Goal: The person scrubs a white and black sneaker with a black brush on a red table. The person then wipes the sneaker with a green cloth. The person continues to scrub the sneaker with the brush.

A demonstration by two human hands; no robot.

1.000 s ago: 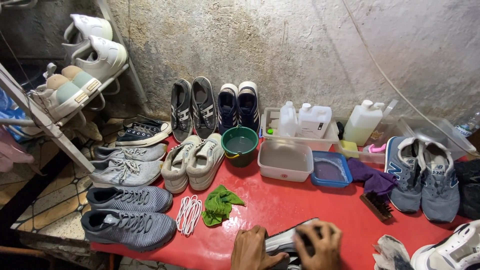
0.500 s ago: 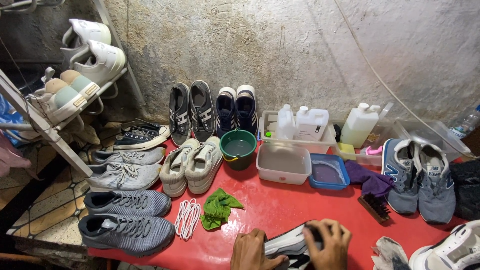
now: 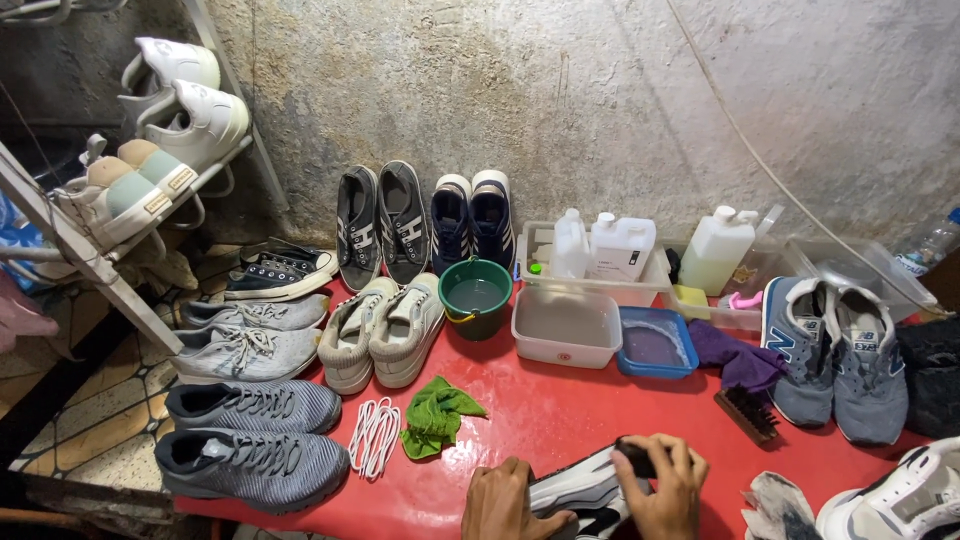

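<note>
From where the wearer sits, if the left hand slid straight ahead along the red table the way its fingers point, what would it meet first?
Most likely the green cloth, crumpled just beyond the left hand; the fingers may angle slightly right, past it.

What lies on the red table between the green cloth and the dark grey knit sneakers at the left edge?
In the head view, a bundle of white shoelaces lies between the green cloth and the dark grey knit sneakers, loose on the red table.
</note>
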